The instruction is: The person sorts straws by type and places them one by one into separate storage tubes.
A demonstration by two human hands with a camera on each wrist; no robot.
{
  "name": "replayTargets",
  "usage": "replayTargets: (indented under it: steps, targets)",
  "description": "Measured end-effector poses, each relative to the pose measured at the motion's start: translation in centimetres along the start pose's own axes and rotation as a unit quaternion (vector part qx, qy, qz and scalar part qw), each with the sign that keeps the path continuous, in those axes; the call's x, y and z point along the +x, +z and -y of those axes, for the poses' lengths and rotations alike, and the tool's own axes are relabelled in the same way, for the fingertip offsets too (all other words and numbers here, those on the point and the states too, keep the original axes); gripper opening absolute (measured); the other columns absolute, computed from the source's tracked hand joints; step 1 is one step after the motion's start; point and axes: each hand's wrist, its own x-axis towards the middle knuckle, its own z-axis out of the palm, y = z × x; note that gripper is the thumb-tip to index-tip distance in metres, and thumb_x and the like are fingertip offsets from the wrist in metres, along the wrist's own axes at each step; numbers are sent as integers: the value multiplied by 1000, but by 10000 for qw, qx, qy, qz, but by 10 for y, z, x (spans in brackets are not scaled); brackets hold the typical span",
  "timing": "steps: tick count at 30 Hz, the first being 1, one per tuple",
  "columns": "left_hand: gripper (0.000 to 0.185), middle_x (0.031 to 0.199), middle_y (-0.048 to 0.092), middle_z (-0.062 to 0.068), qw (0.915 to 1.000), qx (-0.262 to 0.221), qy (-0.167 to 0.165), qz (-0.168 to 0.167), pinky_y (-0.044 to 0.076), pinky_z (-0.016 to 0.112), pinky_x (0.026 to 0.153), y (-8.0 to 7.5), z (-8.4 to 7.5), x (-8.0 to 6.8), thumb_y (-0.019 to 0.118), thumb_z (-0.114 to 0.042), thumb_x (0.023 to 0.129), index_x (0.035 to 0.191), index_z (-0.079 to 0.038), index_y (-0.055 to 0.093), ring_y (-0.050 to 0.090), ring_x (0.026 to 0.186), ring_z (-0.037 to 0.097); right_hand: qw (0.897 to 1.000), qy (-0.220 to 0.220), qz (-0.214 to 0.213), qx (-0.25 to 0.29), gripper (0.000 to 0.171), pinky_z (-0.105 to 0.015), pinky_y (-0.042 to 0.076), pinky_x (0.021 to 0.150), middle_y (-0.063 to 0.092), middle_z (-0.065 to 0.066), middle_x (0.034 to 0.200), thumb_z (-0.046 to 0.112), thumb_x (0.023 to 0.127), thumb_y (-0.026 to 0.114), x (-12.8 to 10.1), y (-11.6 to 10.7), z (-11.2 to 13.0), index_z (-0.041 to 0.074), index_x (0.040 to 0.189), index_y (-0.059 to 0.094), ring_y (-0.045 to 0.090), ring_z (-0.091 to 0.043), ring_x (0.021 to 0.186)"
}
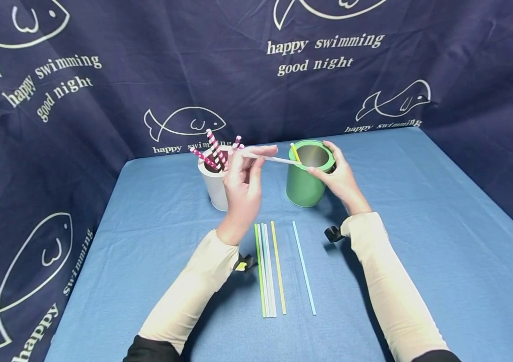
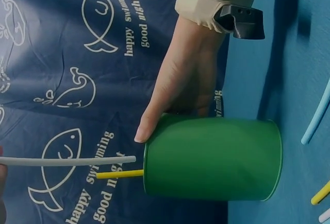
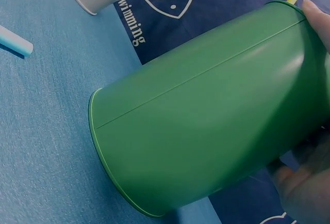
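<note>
Dark blue backdrop (image 1: 256,95): hung behind the table, printed with fish and the words "happy swimming good night".
Blue tablecloth (image 1: 455,241): lay beneath both cans.
Cream sleeves (image 1: 197,279): covered both forearms.
Green can (image 1: 305,188): stood on the cloth, mouth up, below the backdrop's middle fish.
White can (image 1: 213,183): stood to the left of the green one, partly hidden by a hand.
Right hand (image 1: 341,176): gripped the green can at its right side, thumb at the rim and fingers round the far side.
Left hand (image 1: 244,186): was raised in front of the white can, thumb and fingers narrowed on a straw.
Close-set straws (image 1: 266,271): lay side by side in green, pale blue and white.
Table yellow straw (image 1: 278,271): lay just right of them.
Single blue straw (image 1: 304,271): lay farther right, apart.
Patterned straws (image 1: 214,142): stuck up from the white can.
Pinched white straw (image 1: 279,160): pointed right, its free end just above the green rim.
Leaning yellow straw (image 1: 294,152): poked out of the green can.
</note>
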Motion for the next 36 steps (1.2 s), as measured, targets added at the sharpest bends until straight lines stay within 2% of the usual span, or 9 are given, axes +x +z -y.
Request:
replayTargets:
  steps: [4, 9, 15, 27, 36]
  targets:
    - [13, 99, 67, 31, 9999, -14, -73, 146, 55, 31, 88, 5, 5, 2, 50, 5, 96, 102, 15, 54, 68, 98, 38, 10000, 1, 9, 5, 82, -27, 36, 102, 40, -8, 150, 25, 85, 73, 0, 0, -1, 21, 152, 26, 45, -20, 125]
    - [12, 99, 66, 31, 9997, -71, -125, 190, 55, 36, 93, 10, 13, 3, 51, 6, 95, 101, 16, 54, 67, 98, 39, 10000, -54, -20, -30, 82, -25, 36, 101, 41, -9, 149, 25, 85, 73, 1, 0, -1, 20, 152, 27, 46, -20, 124]
    - [12, 98, 66, 30, 9991, 57, -369, 214, 55, 43, 92, 14, 25, 1, 52, 4, 95, 100, 15, 56, 67, 97, 41, 10000, 8, 1, 11, 82, -25, 36, 100, 41, -9, 148, 25, 85, 73, 0, 1, 0, 22, 152, 27, 46, -20, 124]
    - [15, 100, 69, 26, 9949, 472, -842, 276, 56, 34, 90, 23, 53, 1, 56, -2, 95, 99, 12, 60, 69, 98, 34, 9999, -89, -117, 21, 81, -22, 35, 99, 43, -8, 147, 22, 83, 74, 2, 0, -3, 20, 150, 30, 46, -17, 121]
    - [14, 100, 71, 21, 9884, 1004, -1074, 372, 57, 34, 85, 33, 80, -1, 60, -5, 93, 99, 8, 63, 70, 96, 29, 9998, -117, -126, -30, 81, -23, 35, 100, 45, -9, 145, 22, 83, 75, 3, 0, -3, 20, 150, 31, 47, -17, 121]
